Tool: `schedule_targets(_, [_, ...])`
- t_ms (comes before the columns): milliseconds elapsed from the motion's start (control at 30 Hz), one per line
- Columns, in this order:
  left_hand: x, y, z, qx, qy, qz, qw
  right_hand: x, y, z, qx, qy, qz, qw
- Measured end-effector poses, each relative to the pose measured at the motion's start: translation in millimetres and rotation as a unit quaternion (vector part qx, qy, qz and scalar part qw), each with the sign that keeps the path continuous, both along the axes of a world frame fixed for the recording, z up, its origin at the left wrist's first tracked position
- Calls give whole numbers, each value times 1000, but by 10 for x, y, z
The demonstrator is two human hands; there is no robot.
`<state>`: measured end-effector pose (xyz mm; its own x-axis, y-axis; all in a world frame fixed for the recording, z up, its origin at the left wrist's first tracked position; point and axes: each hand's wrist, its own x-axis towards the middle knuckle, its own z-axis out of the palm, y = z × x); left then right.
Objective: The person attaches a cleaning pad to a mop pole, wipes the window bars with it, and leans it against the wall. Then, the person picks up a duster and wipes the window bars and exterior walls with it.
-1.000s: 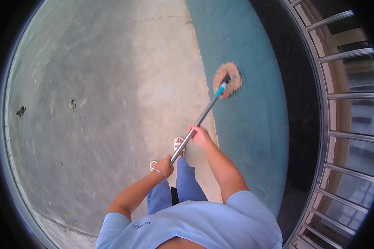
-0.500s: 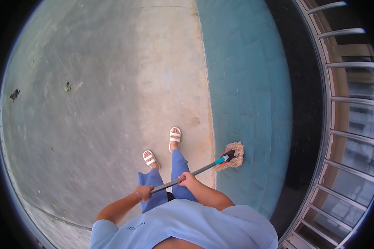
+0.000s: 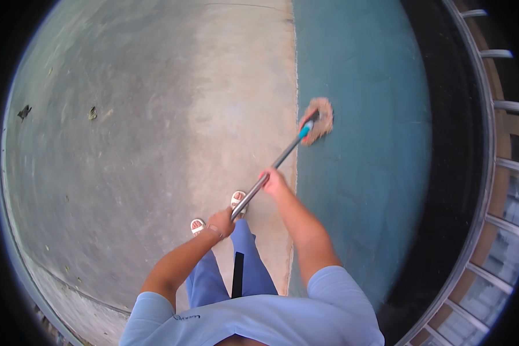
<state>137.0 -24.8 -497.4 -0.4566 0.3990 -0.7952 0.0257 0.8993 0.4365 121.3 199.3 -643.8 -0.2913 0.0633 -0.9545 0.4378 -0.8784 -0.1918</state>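
Observation:
A mop (image 3: 282, 156) with a grey metal handle slants from my body up and to the right. Around the top end of the handle is wrapped my left hand (image 3: 221, 222), which wears a band at the wrist. Farther down the shaft, my right hand (image 3: 273, 180) is closed on it too. The mop's stringy, pinkish-beige head (image 3: 323, 122), slightly blurred, lies on the teal floor strip (image 3: 363, 155) close to its left edge. A teal collar joins handle and head.
Pale concrete (image 3: 236, 109) borders the teal strip on the left. A black band (image 3: 452, 161) and a metal railing (image 3: 512, 107) run along the right. Dry leaves (image 3: 24, 112) lie at the far left. My feet in white sandals (image 3: 239, 199) stand on the concrete.
The mop head has moved forward along the teal strip, away from my body. Both hands have reached forward with the handle, which now points more steeply ahead.

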Motion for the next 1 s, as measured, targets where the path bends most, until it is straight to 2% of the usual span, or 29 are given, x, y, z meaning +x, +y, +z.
schedule_targets(100, [-658, 519, -117, 20, 54, 33, 998, -874, 488, -196, 56, 91, 21, 994])
schedule_targets(133, [-825, 643, -134, 44, 81, 55, 994, -1109, 629, -195, 38, 126, 31, 991])
schedule_targets(233, [-1146, 939, -115, 89, 110, 103, 985, -1564, 735, 194, 69, 114, 3, 991])
schedule_targets(333, [-976, 1064, -339, 118, 104, 137, 978, -1493, 837, 217, 109, 103, 51, 987])
schedule_targets(400, [-674, 1035, -459, 133, 84, 148, 976, -1201, 853, 20, 115, 143, 112, 977])
schedule_targets(533, [316, 725, -927, 102, 41, 110, 988, -186, 593, -200, 79, 131, 116, 981])
schedule_targets(667, [932, 76, -638, 79, -75, 86, 990, 1030, -12, -390, 25, 76, 100, 992])
schedule_targets(733, [1090, -305, -430, 45, -175, 43, 983, 1684, -382, -515, -9, 37, 96, 995])
schedule_targets(800, [1115, -644, -104, 8, -224, -30, 974, 2219, -818, -447, -67, -53, 20, 996])
schedule_targets(867, [1296, -1021, -94, -58, -309, -50, 948, 2615, -1240, -324, -115, -151, -73, 979])
schedule_targets(933, [1614, -1471, -194, 38, -189, -130, 973, 2922, -1512, -262, -128, -232, -81, 961])
schedule_targets(967, [1648, -1589, -183, 40, -187, -131, 973, 2938, -1609, -173, -125, -230, -82, 962])
schedule_targets(1000, [1666, -1672, -168, 63, -184, -152, 969, 2944, -1698, -28, -118, -284, -91, 947])
